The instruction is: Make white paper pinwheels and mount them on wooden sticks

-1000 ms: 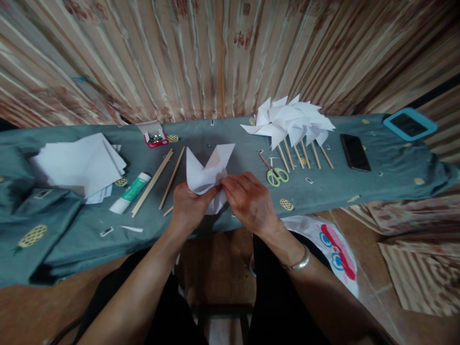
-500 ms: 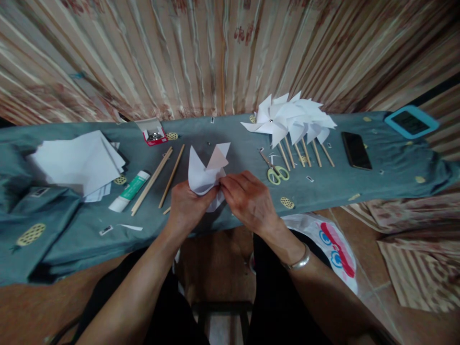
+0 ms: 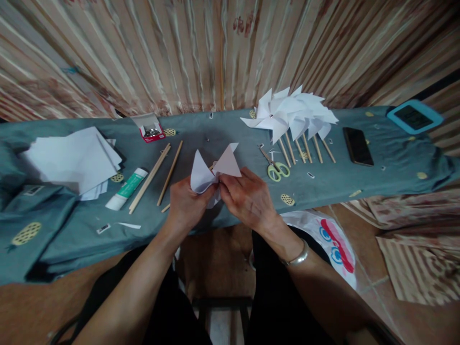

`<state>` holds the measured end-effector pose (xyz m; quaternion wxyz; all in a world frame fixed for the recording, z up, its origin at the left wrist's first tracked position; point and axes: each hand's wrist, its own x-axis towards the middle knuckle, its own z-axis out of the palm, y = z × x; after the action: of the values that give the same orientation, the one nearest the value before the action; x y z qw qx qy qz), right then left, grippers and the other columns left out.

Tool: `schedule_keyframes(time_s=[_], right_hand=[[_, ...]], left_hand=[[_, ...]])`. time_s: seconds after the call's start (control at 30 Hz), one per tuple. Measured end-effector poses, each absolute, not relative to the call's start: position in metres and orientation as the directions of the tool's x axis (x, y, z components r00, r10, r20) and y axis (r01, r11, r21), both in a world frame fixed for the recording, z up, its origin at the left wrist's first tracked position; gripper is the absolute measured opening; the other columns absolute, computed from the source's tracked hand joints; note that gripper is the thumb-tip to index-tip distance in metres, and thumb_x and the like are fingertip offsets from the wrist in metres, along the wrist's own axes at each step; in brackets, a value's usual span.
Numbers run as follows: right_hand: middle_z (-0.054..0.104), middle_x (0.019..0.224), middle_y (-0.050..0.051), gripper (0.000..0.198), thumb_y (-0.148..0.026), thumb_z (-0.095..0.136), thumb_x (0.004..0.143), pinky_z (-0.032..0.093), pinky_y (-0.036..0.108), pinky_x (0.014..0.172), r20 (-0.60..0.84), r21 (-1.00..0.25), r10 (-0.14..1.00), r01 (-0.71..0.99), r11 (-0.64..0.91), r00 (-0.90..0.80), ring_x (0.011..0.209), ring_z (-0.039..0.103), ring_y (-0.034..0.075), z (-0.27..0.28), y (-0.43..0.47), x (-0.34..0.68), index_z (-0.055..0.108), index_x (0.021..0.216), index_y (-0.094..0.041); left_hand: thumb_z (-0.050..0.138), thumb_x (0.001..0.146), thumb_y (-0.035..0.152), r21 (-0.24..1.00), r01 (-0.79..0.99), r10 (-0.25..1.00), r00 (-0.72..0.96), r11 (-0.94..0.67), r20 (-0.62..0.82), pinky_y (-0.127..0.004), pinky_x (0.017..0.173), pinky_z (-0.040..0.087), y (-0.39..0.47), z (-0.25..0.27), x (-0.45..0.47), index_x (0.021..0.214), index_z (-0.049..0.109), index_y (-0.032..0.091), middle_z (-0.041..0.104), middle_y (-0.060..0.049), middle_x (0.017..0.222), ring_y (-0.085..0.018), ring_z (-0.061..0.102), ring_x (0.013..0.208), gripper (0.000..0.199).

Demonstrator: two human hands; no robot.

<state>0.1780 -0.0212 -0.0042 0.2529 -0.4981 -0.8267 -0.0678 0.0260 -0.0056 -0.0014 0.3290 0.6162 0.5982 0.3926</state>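
Note:
A white paper pinwheel [image 3: 201, 175] with curled blades is held above the front edge of the table. My left hand [image 3: 187, 201] is closed on its left side, thumb near the centre. Pinching the paper close to that centre are the fingers of my right hand [image 3: 247, 194], and a silver bangle circles the wrist. The fingertips hide the pinwheel's middle. Left of my hands lie several wooden sticks [image 3: 150, 178]. Behind them stands an open red-and-white box [image 3: 152, 132] of small shiny metal pieces.
Finished-looking white pinwheels [image 3: 283, 115] on sticks overlap at the back right. Green-handled scissors [image 3: 277, 171], a phone [image 3: 358, 146] and a blue-framed device [image 3: 415, 117] lie rightward. On the left are a glue stick [image 3: 126, 189] and stacked paper [image 3: 75, 155]. A curtain [image 3: 201, 57] hangs behind.
The right-hand blade of the pinwheel has spread out to the right, showing a wider triangle. Both hands keep their hold at the centre. The view has shifted slightly.

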Motion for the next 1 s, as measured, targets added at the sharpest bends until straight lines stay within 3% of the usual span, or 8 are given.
schedule_keyframes(time_s=[0.3, 0.5, 0.83, 1.0], right_hand=[[0.068, 0.076, 0.006, 0.023, -0.02, 0.043, 0.097, 0.044, 0.033, 0.077, 0.459, -0.106, 0.802, 0.872, 0.477, -0.383, 0.076, 0.06, 0.019, -0.0043, -0.0208, 0.1758, 0.063, 0.087, -0.016], [0.07, 0.082, 0.009, 0.018, -0.016, 0.044, 0.095, 0.047, 0.036, 0.082, 0.423, -0.161, 0.821, 0.861, 0.483, -0.383, 0.085, 0.063, 0.022, -0.0035, -0.0211, 0.1753, 0.062, 0.092, -0.015], [0.068, 0.075, 0.006, 0.015, -0.017, 0.049, 0.092, 0.045, 0.033, 0.072, 0.527, -0.083, 0.761, 0.869, 0.488, -0.377, 0.076, 0.059, 0.02, -0.004, -0.0208, 0.1753, 0.061, 0.083, -0.017], [0.065, 0.071, 0.006, 0.015, -0.016, 0.05, 0.091, 0.044, 0.032, 0.067, 0.599, -0.055, 0.708, 0.863, 0.503, -0.374, 0.074, 0.057, 0.021, -0.003, -0.0209, 0.176, 0.063, 0.083, -0.016]], left_hand=[[0.07, 0.065, 0.025, 0.884, 0.463, 0.996, -0.015, -0.068, 0.085, -0.024, 0.059, 0.05, -0.0051, -0.0019, 0.0263, 0.069, 0.07, 0.018, 0.071, 0.0, 0.065, -0.02, 0.068, 0.065, 0.008], [0.07, 0.064, 0.026, 0.9, 0.435, 0.998, -0.032, -0.039, 0.058, -0.024, 0.057, 0.051, -0.0051, -0.0003, 0.0285, 0.067, 0.069, 0.019, 0.07, 0.001, 0.063, -0.02, 0.067, 0.064, 0.008], [0.07, 0.066, 0.028, 0.916, 0.401, 0.999, -0.047, -0.001, 0.022, -0.027, 0.06, 0.052, -0.0063, -0.0013, 0.0297, 0.071, 0.07, 0.018, 0.07, -0.001, 0.066, -0.022, 0.068, 0.067, 0.011], [0.072, 0.064, 0.028, 0.919, 0.394, 0.997, -0.079, 0.026, 0.006, -0.026, 0.055, 0.051, -0.0057, -0.001, 0.0304, 0.065, 0.067, 0.019, 0.067, 0.0, 0.059, -0.021, 0.066, 0.062, 0.011]])
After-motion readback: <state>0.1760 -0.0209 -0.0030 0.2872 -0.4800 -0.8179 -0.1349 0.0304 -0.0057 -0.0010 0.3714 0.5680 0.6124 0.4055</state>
